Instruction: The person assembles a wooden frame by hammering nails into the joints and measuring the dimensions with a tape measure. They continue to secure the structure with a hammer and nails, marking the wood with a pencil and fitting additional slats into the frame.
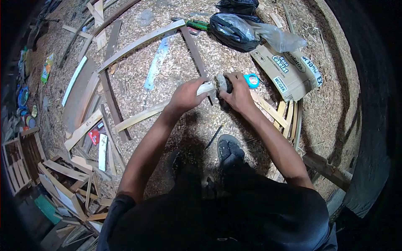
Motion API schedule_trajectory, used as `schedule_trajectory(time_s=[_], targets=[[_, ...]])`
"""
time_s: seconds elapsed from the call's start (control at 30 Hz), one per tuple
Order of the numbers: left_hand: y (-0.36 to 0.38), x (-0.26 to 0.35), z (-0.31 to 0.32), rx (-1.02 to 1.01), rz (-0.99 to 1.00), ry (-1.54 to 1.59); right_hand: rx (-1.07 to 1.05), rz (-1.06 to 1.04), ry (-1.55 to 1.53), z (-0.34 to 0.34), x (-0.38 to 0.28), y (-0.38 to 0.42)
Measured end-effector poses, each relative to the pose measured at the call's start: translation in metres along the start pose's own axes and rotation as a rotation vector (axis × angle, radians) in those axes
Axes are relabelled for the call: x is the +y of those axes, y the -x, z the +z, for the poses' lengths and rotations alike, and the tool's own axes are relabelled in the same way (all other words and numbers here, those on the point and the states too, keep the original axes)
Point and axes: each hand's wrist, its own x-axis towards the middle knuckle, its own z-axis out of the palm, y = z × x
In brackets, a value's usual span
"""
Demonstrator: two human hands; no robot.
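One camera, worn on the head, looks forward and steeply down past the person's dark clothing (259, 209) at the near side. The left hand (185, 96) and right hand (240, 96) fall mid-view, fairly near, with the shoes (230, 148) closer in. Its wide, rounded field takes in the shavings-covered floor (178, 62) to the far side, bending toward dark left and right edges, where detail seems too dim.

From where I stand, the left hand (186, 97) (eleven o'clock) conceals part of a pale slat (205, 88). Half past twelve: black bag (237, 6), cut off by top edge. Blue disc (252, 80), half past one: lettering illegibly small.
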Motion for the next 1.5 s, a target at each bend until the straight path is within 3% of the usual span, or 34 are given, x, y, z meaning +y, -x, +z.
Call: schedule_trajectory(time_s=[0.3,0.47,0.7,1.17,1.3,1.37,1.5], targets=[[0.004,0.018,-0.018,0.029,0.022,0.059,-0.222,-0.252,0.027,-0.001,0.012,-0.006],[0.009,0.017,-0.018,0.033,0.033,0.085,-0.317,-0.167,0.047,0.015,0.013,-0.006],[0.020,0.018,-0.023,-0.033,0.030,0.044,-0.218,-0.132,-0.214,0.029,0.014,0.006],[0.022,0.016,-0.020,-0.009,0.024,0.066,-0.072,-0.183,0.070,0.040,0.003,0.022],[0.024,0.013,-0.018,0.092,0.137,-0.030,0.065,-0.299,0.137,0.028,-0.003,0.030],[0.022,0.022,-0.022,0.210,0.257,-0.214,0.127,-0.234,0.174,0.018,0.000,0.045],[0.015,0.008,0.005,0.328,0.253,-0.056,0.201,-0.061,0.239,0.003,0.013,0.092]])
